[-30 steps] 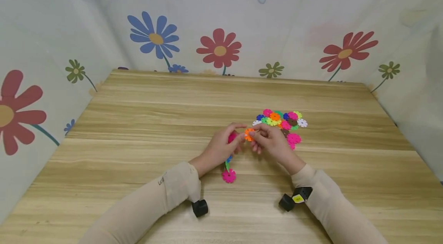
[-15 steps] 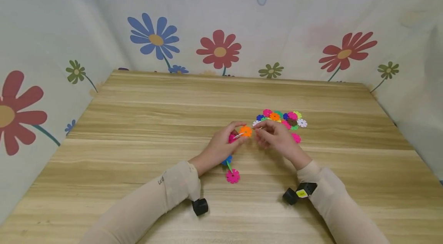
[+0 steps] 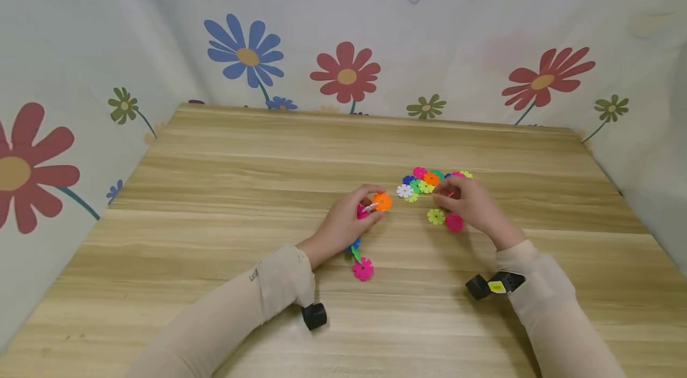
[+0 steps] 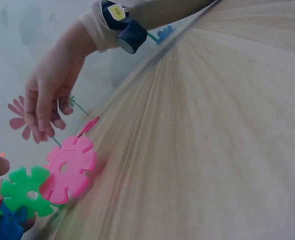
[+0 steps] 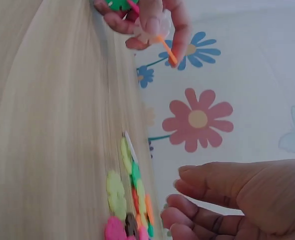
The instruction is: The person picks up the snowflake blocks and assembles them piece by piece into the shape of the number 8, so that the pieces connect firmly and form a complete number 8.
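Note:
My left hand (image 3: 343, 220) pinches a chain of notched plastic flower discs. An orange disc (image 3: 383, 201) is at its far end, joined to a white disc (image 3: 370, 207). Below the hand, a blue disc (image 3: 354, 242), a green disc (image 4: 17, 187) and a pink disc (image 3: 363, 269) trail toward me. Over the right part of the loose disc pile (image 3: 426, 187) is my right hand (image 3: 474, 205), fingers loosely bent. In the right wrist view nothing shows between its thumb and fingers. Part of the pile is hidden beneath it.
A yellow-green disc (image 3: 436, 216) and a pink disc (image 3: 454, 222) lie on the near side of the pile. The wooden table (image 3: 241, 157) is bordered by a flower-printed cloth (image 3: 456, 26). Both wrists wear black cameras.
My right hand has left the orange disc and moved right, over the pile. The left hand has kept the chain nearly in place. The view has shifted slightly.

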A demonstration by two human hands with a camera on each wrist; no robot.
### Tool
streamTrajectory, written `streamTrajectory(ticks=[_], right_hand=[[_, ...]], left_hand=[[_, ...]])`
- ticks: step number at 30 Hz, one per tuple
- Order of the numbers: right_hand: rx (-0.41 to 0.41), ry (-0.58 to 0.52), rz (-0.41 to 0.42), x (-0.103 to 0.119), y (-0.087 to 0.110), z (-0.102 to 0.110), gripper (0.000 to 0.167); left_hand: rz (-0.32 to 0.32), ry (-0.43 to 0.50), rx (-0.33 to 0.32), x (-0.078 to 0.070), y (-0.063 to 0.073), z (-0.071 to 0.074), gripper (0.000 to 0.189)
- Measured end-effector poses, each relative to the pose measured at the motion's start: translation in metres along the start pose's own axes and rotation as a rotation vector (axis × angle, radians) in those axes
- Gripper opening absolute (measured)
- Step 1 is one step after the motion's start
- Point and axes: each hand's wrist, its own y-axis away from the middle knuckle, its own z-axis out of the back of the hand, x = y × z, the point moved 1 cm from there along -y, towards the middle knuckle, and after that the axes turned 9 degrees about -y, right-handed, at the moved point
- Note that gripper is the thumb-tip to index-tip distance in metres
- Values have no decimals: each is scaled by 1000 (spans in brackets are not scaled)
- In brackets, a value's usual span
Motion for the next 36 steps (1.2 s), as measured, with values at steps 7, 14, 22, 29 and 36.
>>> streamTrajectory(ticks=[7, 14, 22, 29, 36], right_hand=[[66, 104, -44, -9, 4, 15, 16], [115, 193, -77, -17, 8, 19, 23], [102, 247, -83, -25, 10, 17, 20], [76, 201, -71, -27, 12, 17, 16], [71, 141, -32, -25, 13, 20, 10]], left_hand=[[22, 10, 0, -3, 0, 3, 43], [15, 9, -20, -3, 1, 3, 41], [1, 17, -31, -4, 1, 2, 40], [14, 5, -22, -2, 1, 1, 42], [23, 6, -20, -2, 1, 1, 42]])
